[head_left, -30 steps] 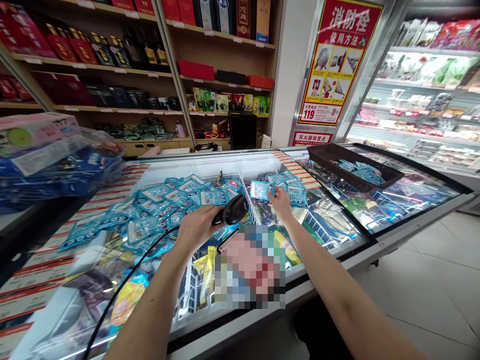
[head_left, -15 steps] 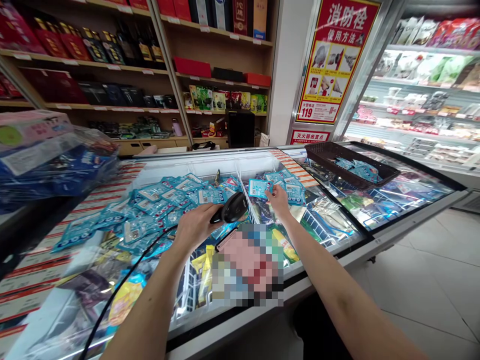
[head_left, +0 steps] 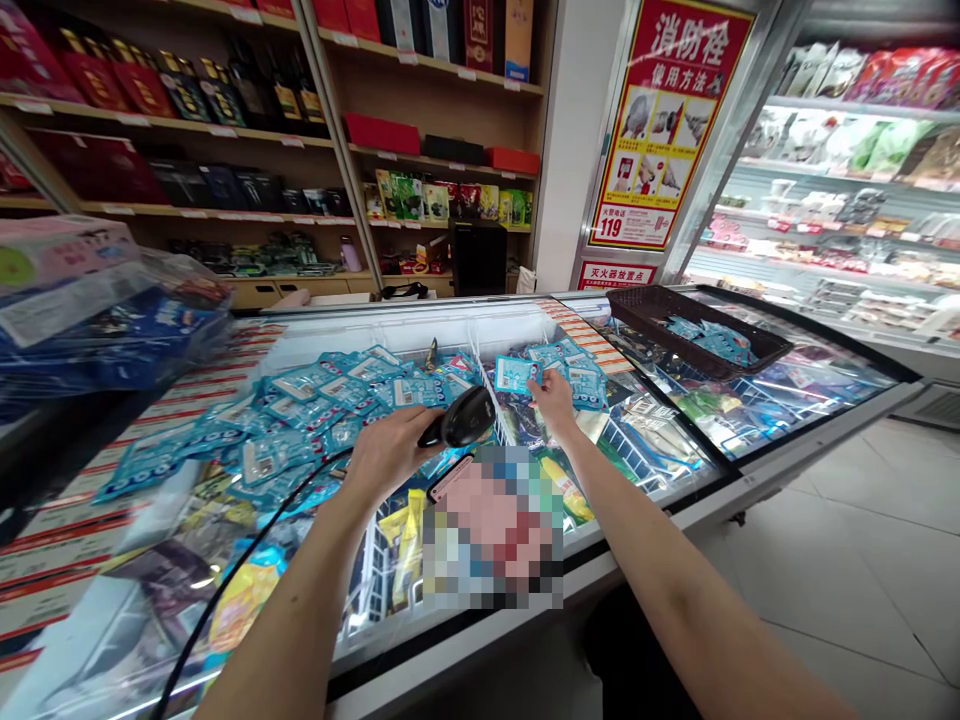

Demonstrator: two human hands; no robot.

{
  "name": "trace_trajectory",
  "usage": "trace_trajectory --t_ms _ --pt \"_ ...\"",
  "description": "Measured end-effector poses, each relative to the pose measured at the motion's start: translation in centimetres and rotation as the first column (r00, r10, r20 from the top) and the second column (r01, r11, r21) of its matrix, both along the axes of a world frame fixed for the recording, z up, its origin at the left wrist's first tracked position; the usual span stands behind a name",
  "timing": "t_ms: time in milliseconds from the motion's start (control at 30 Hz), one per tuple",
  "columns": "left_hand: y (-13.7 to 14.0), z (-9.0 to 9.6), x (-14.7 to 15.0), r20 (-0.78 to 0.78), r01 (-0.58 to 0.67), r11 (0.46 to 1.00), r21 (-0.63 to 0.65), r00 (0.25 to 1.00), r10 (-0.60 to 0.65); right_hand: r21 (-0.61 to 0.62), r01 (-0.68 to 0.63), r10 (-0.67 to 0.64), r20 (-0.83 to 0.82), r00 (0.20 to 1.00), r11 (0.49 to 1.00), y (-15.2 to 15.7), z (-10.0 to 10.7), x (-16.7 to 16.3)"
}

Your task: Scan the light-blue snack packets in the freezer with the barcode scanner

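Observation:
My left hand (head_left: 390,452) is wrapped round a black corded barcode scanner (head_left: 466,416), whose head points right. Pinched in the fingers of my right hand (head_left: 553,400) is a small blue packet (head_left: 516,375), its white label with a printed code facing up. Scanner and packet are a short gap apart. Many similar blue packets (head_left: 315,380) lie in a loose heap on the freezer's glass top (head_left: 169,520), left of the scanner. A smaller pile of blue packets (head_left: 586,380) sits just behind my right hand.
A phone (head_left: 454,480), mostly blurred out, lies on the glass between my forearms. A brown basket (head_left: 637,312) at the right holds more blue packets. The scanner's cable (head_left: 247,560) runs to the lower left. Plastic-wrapped goods (head_left: 97,310) stand at left.
The view has shifted very slightly. Both hands keep their places, still holding the scanner and the blue packet.

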State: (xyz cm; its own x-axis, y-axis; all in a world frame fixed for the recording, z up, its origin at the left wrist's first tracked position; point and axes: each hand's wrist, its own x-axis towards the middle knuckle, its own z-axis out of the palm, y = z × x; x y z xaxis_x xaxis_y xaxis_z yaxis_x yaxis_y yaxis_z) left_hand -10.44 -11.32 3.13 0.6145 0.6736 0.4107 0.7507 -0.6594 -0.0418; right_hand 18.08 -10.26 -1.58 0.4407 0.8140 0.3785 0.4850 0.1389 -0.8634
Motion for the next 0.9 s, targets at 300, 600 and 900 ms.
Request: trace_trajectory --t_ms 300,600,900 --pt "-0.19 0.12 -0.11 0.019 0.002 1.0 -0.001 1.0 -0.002 0.011 -0.056 0.057 -0.105 0.993 0.998 0.32 -0.37 -0.03" --pt "0.17 0.04 -0.72 0.008 -0.1 0.995 0.019 0.995 0.1 0.056 -0.03 0.037 -0.133 0.99 0.998 0.47 -0.78 0.29" --pt "0.42 -0.03 -0.85 -0.021 -0.144 0.989 0.032 0.989 0.144 0.093 0.07 -0.053 -0.175 0.983 0.993 -0.32 -0.46 0.46"
